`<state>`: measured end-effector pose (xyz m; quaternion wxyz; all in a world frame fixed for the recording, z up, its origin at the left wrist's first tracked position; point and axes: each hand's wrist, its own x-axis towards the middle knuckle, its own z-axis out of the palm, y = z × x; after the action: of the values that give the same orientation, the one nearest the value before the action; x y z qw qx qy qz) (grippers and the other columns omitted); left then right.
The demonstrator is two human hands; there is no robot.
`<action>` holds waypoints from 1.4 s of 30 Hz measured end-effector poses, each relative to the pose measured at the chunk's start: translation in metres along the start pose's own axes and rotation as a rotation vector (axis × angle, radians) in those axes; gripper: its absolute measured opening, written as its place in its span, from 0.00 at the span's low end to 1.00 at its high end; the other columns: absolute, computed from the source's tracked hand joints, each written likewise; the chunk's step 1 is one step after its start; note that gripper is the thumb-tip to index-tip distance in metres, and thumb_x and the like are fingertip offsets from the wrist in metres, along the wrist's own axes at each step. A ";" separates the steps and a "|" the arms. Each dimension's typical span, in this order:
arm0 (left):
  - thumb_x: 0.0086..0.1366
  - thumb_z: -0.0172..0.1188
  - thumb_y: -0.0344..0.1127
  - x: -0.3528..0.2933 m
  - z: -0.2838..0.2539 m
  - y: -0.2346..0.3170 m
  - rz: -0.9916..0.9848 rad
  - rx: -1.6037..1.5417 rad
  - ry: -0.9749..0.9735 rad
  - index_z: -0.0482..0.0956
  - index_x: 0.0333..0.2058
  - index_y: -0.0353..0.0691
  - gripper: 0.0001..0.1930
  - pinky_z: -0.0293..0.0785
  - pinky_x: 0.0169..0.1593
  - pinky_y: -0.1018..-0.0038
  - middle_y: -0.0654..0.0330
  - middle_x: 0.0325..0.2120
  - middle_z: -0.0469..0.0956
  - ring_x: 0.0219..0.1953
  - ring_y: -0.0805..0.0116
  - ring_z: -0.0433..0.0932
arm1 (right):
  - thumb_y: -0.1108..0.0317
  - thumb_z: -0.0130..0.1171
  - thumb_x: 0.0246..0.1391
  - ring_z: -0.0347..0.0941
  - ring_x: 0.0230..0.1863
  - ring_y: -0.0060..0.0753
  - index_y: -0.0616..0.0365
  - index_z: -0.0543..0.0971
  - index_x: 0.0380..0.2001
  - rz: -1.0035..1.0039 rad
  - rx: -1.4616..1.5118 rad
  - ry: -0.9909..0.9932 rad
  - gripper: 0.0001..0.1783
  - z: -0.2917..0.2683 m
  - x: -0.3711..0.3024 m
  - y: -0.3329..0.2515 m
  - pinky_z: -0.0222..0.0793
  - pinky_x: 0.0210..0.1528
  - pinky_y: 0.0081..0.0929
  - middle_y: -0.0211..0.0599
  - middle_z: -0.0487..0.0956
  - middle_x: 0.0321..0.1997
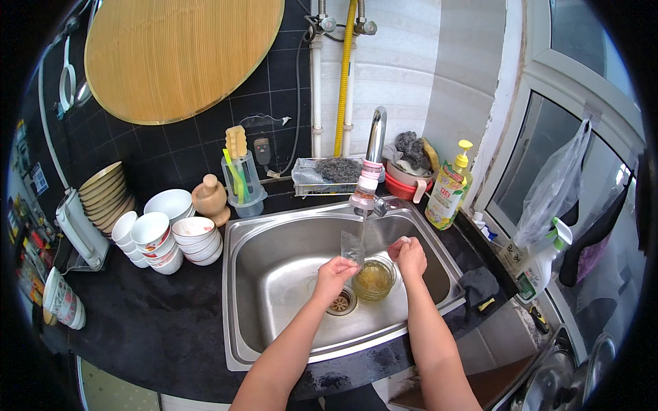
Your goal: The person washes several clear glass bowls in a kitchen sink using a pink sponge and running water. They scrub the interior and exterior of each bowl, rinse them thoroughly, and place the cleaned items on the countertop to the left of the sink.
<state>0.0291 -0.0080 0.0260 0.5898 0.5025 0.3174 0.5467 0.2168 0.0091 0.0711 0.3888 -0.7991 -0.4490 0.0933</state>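
Note:
My left hand [334, 275] pinches a small clear plastic piece [351, 248] over the sink [274, 274], beside the stream of running water. The fingers of my right hand [411, 257] are closed round a small reddish-pink thing [395, 248]; its kind is not clear. Between and below both hands, a clear glass bowl [374, 288] of yellowish liquid stands on the sink floor, right of the drain [340, 302]. Water falls toward it from the chrome faucet [375, 137] with a pink-and-white spout end.
Stacked white bowls [159, 233] and a wooden mortar [210, 198] stand left of the sink. Behind it are a utensil holder [243, 181] and a wire rack [327, 179]. A yellow-pump soap bottle [449, 188] and a dark cloth [478, 286] lie to the right.

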 end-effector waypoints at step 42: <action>0.56 0.53 0.23 -0.004 0.010 0.009 -0.161 0.005 -0.326 0.71 0.33 0.36 0.06 0.68 0.45 0.77 0.58 0.32 0.76 0.38 0.72 0.74 | 0.50 0.58 0.44 0.67 0.47 0.31 0.67 0.67 0.48 0.002 0.837 -0.687 0.34 0.031 -0.010 -0.016 0.59 0.49 0.25 0.43 0.71 0.47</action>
<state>0.0350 -0.0148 0.0366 0.6742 0.5589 0.2579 0.4081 0.1850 0.0232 0.0594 0.5047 -0.4999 -0.4739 0.5203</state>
